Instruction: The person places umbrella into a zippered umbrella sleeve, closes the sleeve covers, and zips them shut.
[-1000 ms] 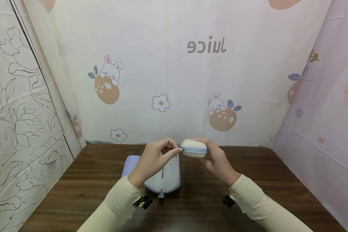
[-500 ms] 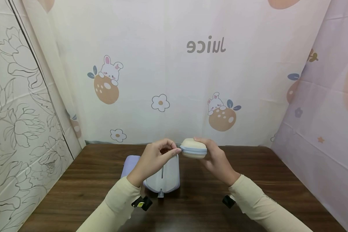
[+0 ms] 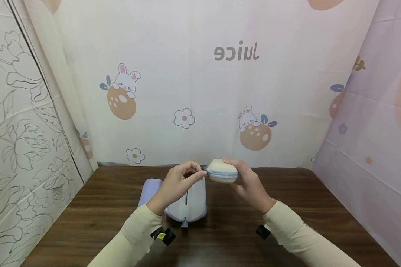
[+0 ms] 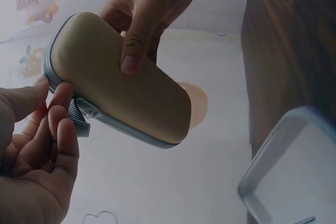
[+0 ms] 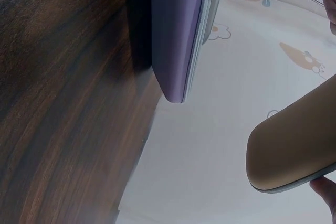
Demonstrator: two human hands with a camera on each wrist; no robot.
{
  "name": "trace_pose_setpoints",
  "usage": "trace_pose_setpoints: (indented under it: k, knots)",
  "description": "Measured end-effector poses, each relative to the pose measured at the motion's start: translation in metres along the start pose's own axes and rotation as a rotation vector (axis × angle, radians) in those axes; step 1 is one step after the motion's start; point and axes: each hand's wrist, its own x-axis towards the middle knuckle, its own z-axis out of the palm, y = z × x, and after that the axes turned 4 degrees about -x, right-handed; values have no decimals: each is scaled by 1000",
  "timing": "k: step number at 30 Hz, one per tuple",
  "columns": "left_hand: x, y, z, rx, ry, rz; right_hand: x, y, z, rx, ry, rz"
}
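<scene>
A small cream case with a pale blue zipper band is held above the table in my right hand. In the left wrist view the right thumb presses its broad face, and the case looks closed along the visible edge. My left hand is at the case's left end, thumb and forefinger pinching at the zipper edge. A ribbed grey-blue tab hangs beside those fingers. The fingertips hide exactly what they pinch, probably the zipper pull.
Behind and below the left hand, a whitish zippered pouch with lavender edges lies on the dark wooden table. A lavender piece shows at its left, partly hidden by the forearm. A printed curtain stands behind the table.
Both hands stay nearly in place around the case. The left fingers have opened out slightly, and a bit of strap now shows between them and the case. The case tilts a little more.
</scene>
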Motion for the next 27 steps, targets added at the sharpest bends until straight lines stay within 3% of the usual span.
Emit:
trace_pose_setpoints:
  k: [7, 14, 22, 27]
  knots:
    - [2, -6, 0, -65, -19, -50, 1, -1, 0, 3, 1, 1]
    - [4, -8, -2, -157, -80, -73, 1, -2, 0, 18, 7, 9]
    - [3, -13, -1, -175, -74, -142, 1, -3, 0, 41, 0, -1]
    - [3, -12, 0, -150, -54, -154, 1, -2, 0, 43, 4, -10]
